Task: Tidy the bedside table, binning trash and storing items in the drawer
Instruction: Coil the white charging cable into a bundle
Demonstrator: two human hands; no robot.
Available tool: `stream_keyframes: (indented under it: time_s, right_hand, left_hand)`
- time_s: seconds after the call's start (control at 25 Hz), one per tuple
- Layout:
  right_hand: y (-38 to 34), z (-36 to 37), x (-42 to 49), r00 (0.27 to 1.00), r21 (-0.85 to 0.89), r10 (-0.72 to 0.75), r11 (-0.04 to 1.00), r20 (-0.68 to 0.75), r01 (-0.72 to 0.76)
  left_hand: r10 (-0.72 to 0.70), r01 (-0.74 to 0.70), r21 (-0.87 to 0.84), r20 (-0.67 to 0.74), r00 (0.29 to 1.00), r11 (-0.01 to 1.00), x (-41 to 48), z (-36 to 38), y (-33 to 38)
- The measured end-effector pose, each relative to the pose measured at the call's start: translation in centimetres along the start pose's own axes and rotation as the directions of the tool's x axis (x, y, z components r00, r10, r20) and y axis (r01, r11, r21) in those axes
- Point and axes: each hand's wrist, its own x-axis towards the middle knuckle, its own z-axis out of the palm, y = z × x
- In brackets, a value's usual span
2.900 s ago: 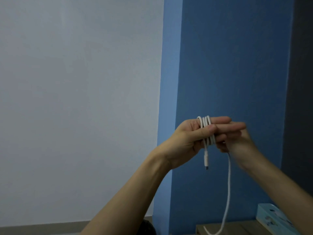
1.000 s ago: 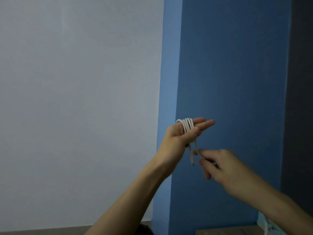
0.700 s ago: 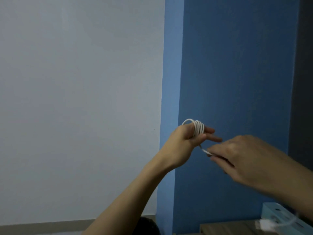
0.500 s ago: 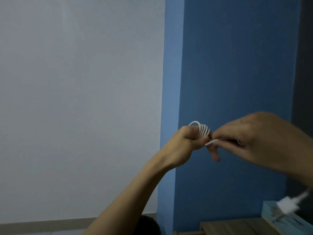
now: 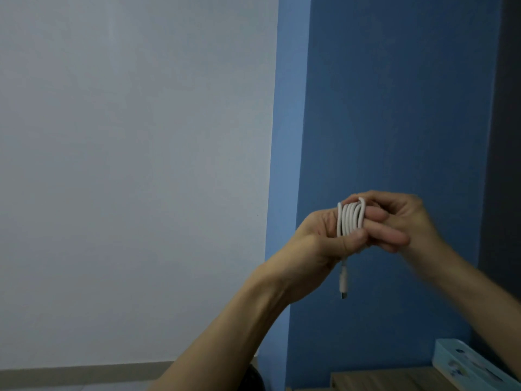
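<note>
A white charging cable [image 5: 350, 218] is wound in several loops around the fingers of my left hand [image 5: 324, 235], held up in front of the blue wall. One plug end [image 5: 344, 280] hangs down below that hand. My right hand [image 5: 400, 218] is cupped over the far side of the coil, with its fingers touching the loops. The wooden bedside table [image 5: 375, 380] shows only as a strip at the bottom right. No drawer or bin is in view.
A light blue box [image 5: 465, 365] with pictures on it stands on the table at the bottom right. A blue wall [image 5: 394, 108] is right behind my hands, a white wall [image 5: 135, 165] fills the left, and a dark rounded object [image 5: 255, 379] sits at the bottom centre.
My right hand has wound the loose cable onto my left fingers. The hanging tail and white plug block at the lower right are gone, and my right hand now rests on the coil.
</note>
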Motion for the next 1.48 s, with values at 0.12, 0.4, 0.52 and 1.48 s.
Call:
stream_keyframes:
  time_s: [0.12, 0.4, 0.52, 1.48]
  right_hand:
    - [1.0, 1.2, -0.3, 0.989, 0.004, 0.117, 0.993, -0.086, -0.117]
    - [1.6, 2.3, -3.5, 0.968, -0.319, 0.198, 0.937, 0.154, -0.141]
    - [0.2, 1.8, -4.1, 0.967, -0.564, 0.148, 0.826, 0.209, -0.005]
    - [-0.9, 0.2, -1.0, 0.934, 0.118, 0.073, 0.986, 0.35, -0.121]
  left_hand:
    - [0.011, -0.01, 0.016, -0.062, 0.998, 1.0, 0.1, 0.3, 0.1]
    - [0.079, -0.012, 0.24, -0.271, 0.959, 0.971, 0.5, -1.3, 1.3]
    - [0.096, 0.061, 0.467, -0.304, 0.948, 0.882, 0.3, -2.2, 1.1]
    - [-0.103, 0.047, 0.333, 0.153, 0.983, 0.942, -1.4, -1.2, 1.1]
